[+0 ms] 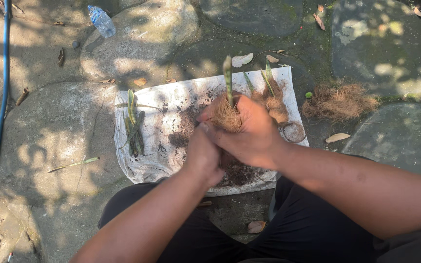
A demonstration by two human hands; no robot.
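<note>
My right hand [254, 131] is wrapped around a ball of brown coconut fibre [227, 116] with a green leaf cutting [228, 78] standing up out of it. Just below it, my left hand [201, 153] presses against the same fibre ball from the near side. Both hands hover over a white sack cloth [162, 151] spread on the stone ground, with dark soil [239, 174] scattered on it. Two more fibre-wrapped cuttings [275, 100] lie at the cloth's far right. A bundle of bare green cuttings [133, 127] lies on its left part.
A loose pile of coconut fibre [338, 101] sits on the stones right of the cloth. A plastic water bottle [102, 21] lies at the top left, and a blue hose [0, 112] runs down the left edge. Dry leaves are scattered about. My knees are below the cloth.
</note>
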